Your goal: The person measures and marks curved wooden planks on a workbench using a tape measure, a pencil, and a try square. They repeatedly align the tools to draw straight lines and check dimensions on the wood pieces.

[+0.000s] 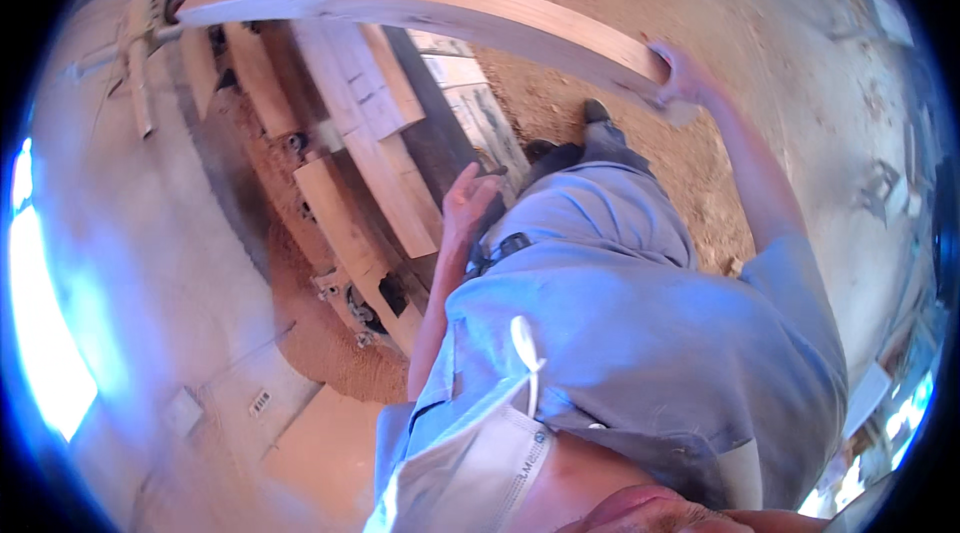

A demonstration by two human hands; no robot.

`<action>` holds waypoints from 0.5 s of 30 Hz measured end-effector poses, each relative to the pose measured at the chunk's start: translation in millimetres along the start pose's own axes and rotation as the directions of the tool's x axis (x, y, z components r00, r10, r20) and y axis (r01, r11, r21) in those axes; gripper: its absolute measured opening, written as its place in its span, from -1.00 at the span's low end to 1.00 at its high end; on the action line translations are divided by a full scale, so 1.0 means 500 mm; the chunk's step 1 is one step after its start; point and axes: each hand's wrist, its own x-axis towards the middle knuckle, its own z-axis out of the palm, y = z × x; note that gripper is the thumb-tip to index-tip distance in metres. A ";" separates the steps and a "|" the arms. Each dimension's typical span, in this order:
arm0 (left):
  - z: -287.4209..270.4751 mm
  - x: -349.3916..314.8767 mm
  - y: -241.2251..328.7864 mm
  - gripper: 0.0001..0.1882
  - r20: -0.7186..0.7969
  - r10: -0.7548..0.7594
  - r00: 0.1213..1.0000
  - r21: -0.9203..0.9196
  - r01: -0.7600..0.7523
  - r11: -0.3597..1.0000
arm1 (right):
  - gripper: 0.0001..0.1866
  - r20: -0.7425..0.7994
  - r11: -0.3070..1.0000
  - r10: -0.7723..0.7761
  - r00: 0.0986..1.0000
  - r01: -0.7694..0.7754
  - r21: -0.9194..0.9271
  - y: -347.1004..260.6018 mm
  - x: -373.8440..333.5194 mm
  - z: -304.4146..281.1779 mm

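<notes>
My right hand is closed around the near-right end of a long, pale wooden beam. The beam stretches leftward across the top of the view, and its far-left end is over the workbench area, by a metal fitting. Whether that end rests on anything, I cannot tell. My left hand is low by my waist, beside the dark bench edge, with its fingers loosely apart and nothing seen in them. Closest to it lie pale boards, one of them with dark marks across it.
Reddish sawdust is heaped along the bench's left side, next to a wooden rail and metal hardware. Light planks lie right of the bench. Sandy, sawdust-strewn ground spreads beyond my feet.
</notes>
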 end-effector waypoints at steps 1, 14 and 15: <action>0.002 0.005 0.004 -0.24 -0.012 0.023 1.000 0.050 -0.022 0.999 | 0.00 -0.001 1.000 -0.004 1.000 0.004 0.002 -0.011 0.000 0.005; -0.022 0.221 0.244 -0.47 -0.180 0.058 0.982 -0.585 -0.154 0.796 | 0.04 0.178 0.970 0.087 0.980 -0.124 0.209 0.016 0.038 0.028; -0.029 0.252 0.257 -0.51 -0.219 0.056 0.974 -0.625 -0.184 0.758 | 0.08 0.189 0.968 0.106 0.976 -0.145 0.207 0.016 0.040 0.018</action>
